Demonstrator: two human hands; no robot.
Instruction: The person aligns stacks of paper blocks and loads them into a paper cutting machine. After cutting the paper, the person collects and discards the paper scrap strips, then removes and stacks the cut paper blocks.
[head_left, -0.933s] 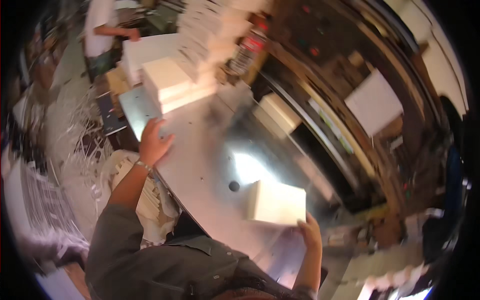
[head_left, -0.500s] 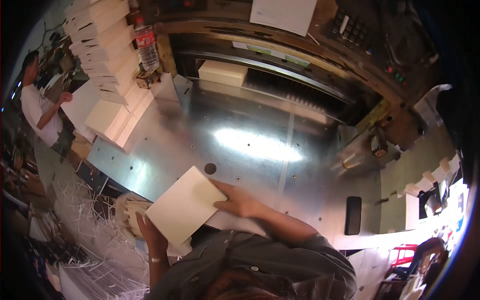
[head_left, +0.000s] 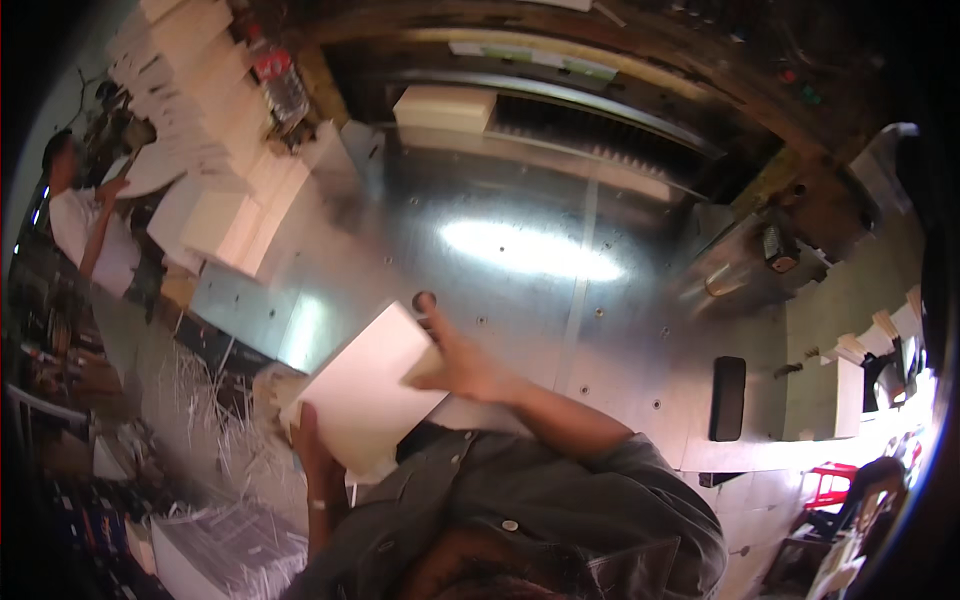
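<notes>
A thick block of white paper sheets (head_left: 365, 390) is tilted in front of my body, above the near left edge of the metal table (head_left: 480, 330). My left hand (head_left: 318, 450) grips its lower left side, thumb on the upper face and the other fingers mostly hidden. At the right edge of the block is my right hand (head_left: 460, 365). Its thumb lies over the paper and its fingers stretch out beyond the far right edge, spread apart. Behind them, a round dark hole in the table is partly covered.
A tall leaning pile of paper blocks (head_left: 190, 110) rises at the left beside a plastic bottle (head_left: 283, 85). One block (head_left: 445, 108) lies at the back under the machine's bar. A dark oblong object (head_left: 728, 398) is at right. Paper strips (head_left: 220, 400) litter the left; a person (head_left: 90, 220) stands beyond.
The view has shifted slightly. My right hand's fingers have stretched out and spread past the block's edge. The block has tilted a little, and the person at left has raised a sheet.
</notes>
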